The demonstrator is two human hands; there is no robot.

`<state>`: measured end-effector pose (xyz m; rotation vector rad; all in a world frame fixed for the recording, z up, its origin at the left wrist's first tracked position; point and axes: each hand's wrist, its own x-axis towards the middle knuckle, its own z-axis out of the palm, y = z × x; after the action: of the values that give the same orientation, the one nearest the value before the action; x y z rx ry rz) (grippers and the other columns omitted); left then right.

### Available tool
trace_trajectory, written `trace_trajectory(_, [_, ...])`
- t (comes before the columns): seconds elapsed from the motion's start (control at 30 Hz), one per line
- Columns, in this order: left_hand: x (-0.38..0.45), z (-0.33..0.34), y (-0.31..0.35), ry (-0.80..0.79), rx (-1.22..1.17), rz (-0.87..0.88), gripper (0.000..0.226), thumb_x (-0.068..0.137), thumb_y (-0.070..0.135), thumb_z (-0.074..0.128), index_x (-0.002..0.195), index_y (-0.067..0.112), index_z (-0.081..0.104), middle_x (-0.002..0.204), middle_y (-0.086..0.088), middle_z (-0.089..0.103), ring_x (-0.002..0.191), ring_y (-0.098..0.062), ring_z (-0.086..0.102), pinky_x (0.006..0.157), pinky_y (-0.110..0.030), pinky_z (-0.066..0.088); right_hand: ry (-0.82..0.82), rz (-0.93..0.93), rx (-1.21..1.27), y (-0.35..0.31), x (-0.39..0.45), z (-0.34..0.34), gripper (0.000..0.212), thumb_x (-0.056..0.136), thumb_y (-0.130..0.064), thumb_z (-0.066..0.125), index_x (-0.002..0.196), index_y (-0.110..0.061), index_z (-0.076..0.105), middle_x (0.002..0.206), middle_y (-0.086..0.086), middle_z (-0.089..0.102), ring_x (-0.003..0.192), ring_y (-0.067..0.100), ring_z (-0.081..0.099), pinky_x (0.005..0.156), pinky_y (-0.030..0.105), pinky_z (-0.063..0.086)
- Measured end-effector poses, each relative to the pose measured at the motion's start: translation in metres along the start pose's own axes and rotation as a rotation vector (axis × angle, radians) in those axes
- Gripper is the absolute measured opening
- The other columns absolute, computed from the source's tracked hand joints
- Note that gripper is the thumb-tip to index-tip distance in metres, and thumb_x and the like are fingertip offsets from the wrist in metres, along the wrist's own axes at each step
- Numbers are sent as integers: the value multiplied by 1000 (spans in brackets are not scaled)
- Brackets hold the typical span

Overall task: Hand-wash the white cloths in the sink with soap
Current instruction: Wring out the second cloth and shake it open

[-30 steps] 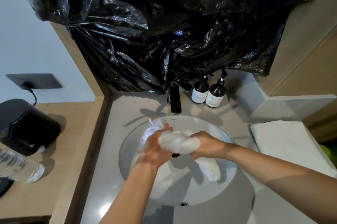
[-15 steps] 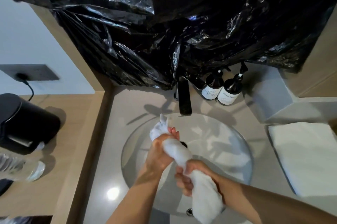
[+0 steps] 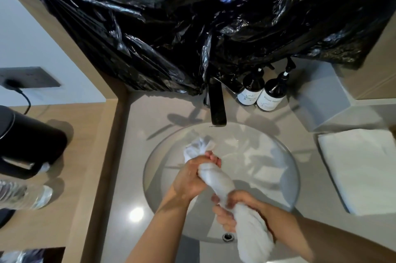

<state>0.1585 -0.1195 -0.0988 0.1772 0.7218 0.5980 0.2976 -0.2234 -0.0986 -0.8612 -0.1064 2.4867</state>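
Both of your hands grip one white cloth [image 3: 216, 181], twisted into a thick roll and held above the sink [image 3: 285, 168]. Your left hand [image 3: 190, 177] has its fingers curled tight round the far end of the roll, and a crumpled tuft of cloth sticks out past your knuckles toward 11 o'clock. Your right hand [image 3: 233, 211] wraps the near part of the roll, and the loose tail hangs out past it toward 5 o'clock, over the sink's front edge. A black tap [image 3: 217, 106] stands at 12 o'clock from the basin, with two dark pump bottles [image 3: 260, 91] just beside it at 1 o'clock. At 3 o'clock a folded white towel [image 3: 362, 168] lies on the counter [image 3: 137, 155]. Black plastic sheeting [image 3: 192, 22] hangs over the wall behind.
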Motion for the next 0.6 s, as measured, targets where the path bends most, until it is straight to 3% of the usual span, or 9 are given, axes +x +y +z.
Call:
trace_trajectory(0.1, [-6, 12, -12, 93, 13, 51, 26, 87, -12, 48, 84, 10, 63, 83, -6, 59, 74, -15, 63, 79, -29, 53, 316, -9, -370, -8, -21, -1, 41, 71, -4, 69, 110, -4, 58, 77, 11, 62, 67, 22, 62, 69, 34, 51])
trace_trajectory(0.17, [-8, 19, -21, 112, -54, 89, 23, 93, -4, 48, 91, 11, 65, 90, -6, 63, 86, -17, 64, 88, -33, 49, 550, -92, -705, -18, -35, 1, 59, 72, -14, 79, 125, -18, 55, 101, 0, 70, 92, 15, 67, 87, 31, 53])
trace_trajectory(0.27, [-11, 32, -27, 96, -36, 186, 11, 86, 4, 62, 96, 8, 60, 91, -9, 60, 90, -21, 59, 90, -37, 46, 815, -383, -868, -17, -48, 13, 76, 70, -16, 84, 130, -33, 40, 113, -6, 58, 97, 6, 60, 74, 15, 51])
trace_trajectory(0.37, [-20, 53, -30, 48, -11, 168, 2, 91, 10, 60, 91, 8, 58, 85, -7, 58, 79, -18, 61, 79, -31, 50, 1010, -732, -1137, -12, -53, 26, 88, 65, -23, 85, 134, -42, 34, 113, -15, 50, 100, 1, 54, 83, 14, 44])
trace_trajectory(0.47, [-26, 69, -32, -14, 110, 168, 20, 98, 24, 55, 97, 5, 57, 93, -16, 58, 86, -25, 65, 79, -34, 54, 1129, -921, -1558, -16, -44, 32, 87, 64, -21, 79, 141, -31, 38, 121, -11, 56, 106, 12, 56, 91, 25, 46])
trace_trajectory(0.53, [-28, 71, -25, -6, 93, 144, 40, 90, 41, 65, 108, 7, 57, 102, -18, 59, 105, -36, 60, 94, -44, 49, 1175, -890, -1535, -22, -39, 40, 77, 68, -17, 75, 138, -24, 45, 123, -1, 58, 107, 21, 59, 87, 33, 50])
trace_trajectory(0.6, [-23, 61, -18, 37, 59, 86, 77, 74, 65, 71, 126, 11, 55, 122, -15, 60, 122, -35, 56, 105, -48, 42, 1255, -744, -1591, -31, -39, 46, 57, 74, -18, 69, 128, -18, 52, 117, 4, 59, 103, 26, 60, 81, 34, 49])
